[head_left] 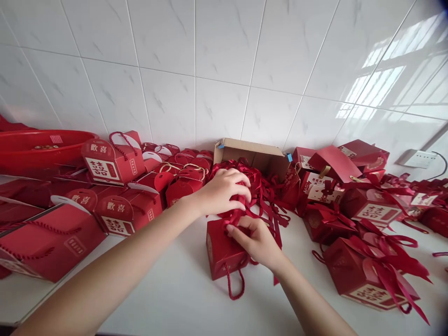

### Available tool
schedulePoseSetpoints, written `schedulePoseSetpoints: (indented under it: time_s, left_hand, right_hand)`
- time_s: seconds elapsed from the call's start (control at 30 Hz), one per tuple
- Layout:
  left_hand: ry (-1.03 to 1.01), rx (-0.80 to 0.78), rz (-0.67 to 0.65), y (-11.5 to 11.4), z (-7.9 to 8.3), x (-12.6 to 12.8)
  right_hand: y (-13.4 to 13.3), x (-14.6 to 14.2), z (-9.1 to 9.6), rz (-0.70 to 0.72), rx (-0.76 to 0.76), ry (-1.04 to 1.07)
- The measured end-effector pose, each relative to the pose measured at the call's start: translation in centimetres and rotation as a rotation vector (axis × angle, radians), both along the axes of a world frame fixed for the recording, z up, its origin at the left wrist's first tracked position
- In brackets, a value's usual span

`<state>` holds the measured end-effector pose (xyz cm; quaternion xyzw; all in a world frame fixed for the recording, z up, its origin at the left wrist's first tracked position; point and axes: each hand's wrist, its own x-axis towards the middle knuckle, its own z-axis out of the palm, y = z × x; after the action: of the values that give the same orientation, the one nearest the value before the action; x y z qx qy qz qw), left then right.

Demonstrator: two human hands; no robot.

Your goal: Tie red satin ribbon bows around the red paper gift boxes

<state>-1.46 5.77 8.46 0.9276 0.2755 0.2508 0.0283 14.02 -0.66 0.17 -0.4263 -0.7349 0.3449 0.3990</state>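
A small red gift box (224, 249) stands on the white countertop in front of me, with a twisted cord handle (237, 295) hanging down its near side. Over its top my right hand (257, 240) pinches a red satin ribbon (234, 217) between thumb and fingers. Just above and behind, my left hand (226, 190) curls its fingers round the same ribbon. Part of the ribbon and the box's top is hidden by my fingers. A tangled heap of red ribbons (259, 184) lies right behind both hands, spilling out of an open cardboard box (250, 148).
Red gift boxes (112, 161) with cord handles are stacked on the left, beside a red plastic basin (31, 154). More boxes tied with ribbon bows (371, 270) fill the right side. A tiled wall (224, 56) rises behind; a white power strip (418, 158) is mounted at right.
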Motion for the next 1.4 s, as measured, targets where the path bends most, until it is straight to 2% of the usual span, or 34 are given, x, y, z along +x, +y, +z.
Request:
schedulePoseSetpoints:
  time_s: [0.07,0.1,0.2,0.27,0.37,0.5,0.57,0.7,0.83,0.97,1.1,1.2,1.27,1.4]
  left_hand:
    - [-0.152,0.051,0.149,0.3,-1.3,-0.2]
    - [-0.215,-0.003,0.191,0.1,-1.9,-0.6]
    - [-0.230,-0.372,0.137,-1.5,-3.5,-2.3]
    - [-0.224,-0.495,0.120,-2.6,-4.3,-3.2]
    - [-0.322,-0.470,0.149,-3.5,-5.4,-3.6]
    - [-0.353,-0.500,0.084,-3.9,-6.6,-3.1]
    - [-0.352,-0.501,0.070,-4.0,-7.1,-2.8]
    - [-0.406,-0.395,0.075,-3.9,-8.0,-2.4]
    - [-0.429,-0.285,0.070,-3.8,-8.6,-2.4]
    - [-0.429,-0.198,0.080,-3.8,-8.8,-2.5]
    - [-0.442,-0.281,0.090,-3.9,-8.7,-2.7]
    - [-0.463,-0.335,0.071,-4.0,-8.6,-2.7]
    - [-0.480,-0.357,0.067,-4.1,-8.6,-2.5]
    - [-0.488,-0.400,0.114,-4.0,-8.7,-2.1]
  right_hand:
    - [0.1,-0.1,-0.3,-0.009,-0.052,0.070]
    - [0.2,-0.1,-0.4,0.000,-0.068,0.089]
    - [0.2,-0.1,-0.3,0.020,-0.069,0.102]
    - [0.2,-0.1,-0.3,0.004,-0.069,0.112]
    - [0.2,-0.4,-0.7,-0.062,-0.075,0.211]
    - [0.1,-0.7,-1.4,-0.182,-0.081,0.303]
    - [-0.1,-0.7,-1.3,-0.199,-0.014,0.250]
    - [-0.5,-0.6,-0.7,-0.211,0.157,0.137]
    - [-0.7,-0.3,-0.5,-0.194,0.205,-0.014]
    - [-0.6,0.0,-1.1,-0.249,0.174,-0.053]
    - [-0.4,0.1,-1.3,-0.279,0.058,-0.010]
    - [-0.4,0.1,-1.1,-0.202,-0.162,0.125]
    - [-0.4,0.1,-1.1,-0.120,-0.247,0.198]
    - [-0.5,-0.3,-1.4,-0.023,-0.207,0.238]
